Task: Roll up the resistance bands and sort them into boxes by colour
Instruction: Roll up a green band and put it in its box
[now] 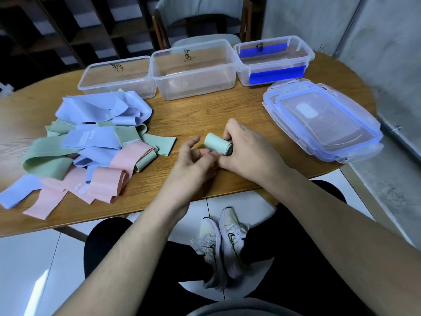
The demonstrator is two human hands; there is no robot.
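Head view: right hand (243,151) clamps green roll (217,145); left hand (193,160) loosely open beside it. Slackened grip likely lets it unwind.

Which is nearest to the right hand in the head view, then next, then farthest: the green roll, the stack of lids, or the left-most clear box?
1. Green roll, held in the right hand.
2. Stack of lids, to its right on the table.
3. Left-most clear box, far back left.

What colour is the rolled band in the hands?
Pale green rolled band, seen in the head view, held by the right hand.
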